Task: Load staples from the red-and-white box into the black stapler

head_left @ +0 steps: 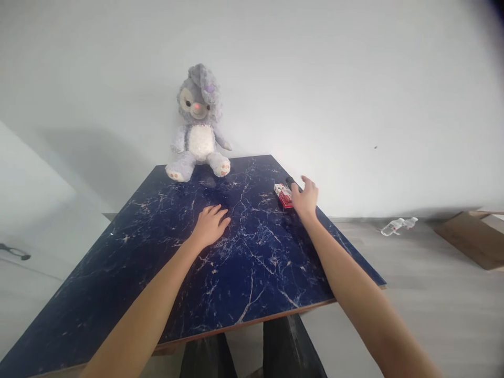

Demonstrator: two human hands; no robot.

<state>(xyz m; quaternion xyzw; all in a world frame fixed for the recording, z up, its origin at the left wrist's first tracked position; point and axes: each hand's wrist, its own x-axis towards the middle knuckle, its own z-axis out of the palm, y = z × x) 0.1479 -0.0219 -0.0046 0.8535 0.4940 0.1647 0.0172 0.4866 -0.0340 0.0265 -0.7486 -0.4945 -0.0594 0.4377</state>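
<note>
My left hand (210,227) is over the middle of the blue marbled table (244,257), palm down with its fingers spread, holding nothing visible. At the table's right edge, my right hand (306,198) has its thumb and fingers apart. It is beside a small red and white box (284,196) and a small black object (290,181), which my thumb partly covers. Whether the thumb touches either one is hard to tell. A grey plush rabbit (200,126) with a white belly sits upright at the far edge, against the wall.
On the floor to the right lie clear plastic bottles (394,227) and an open cardboard box (470,239). A pale wall (315,94) stands behind the table. A black handle-like object (16,252) shows at the far left. My legs (291,346) are under the near edge.
</note>
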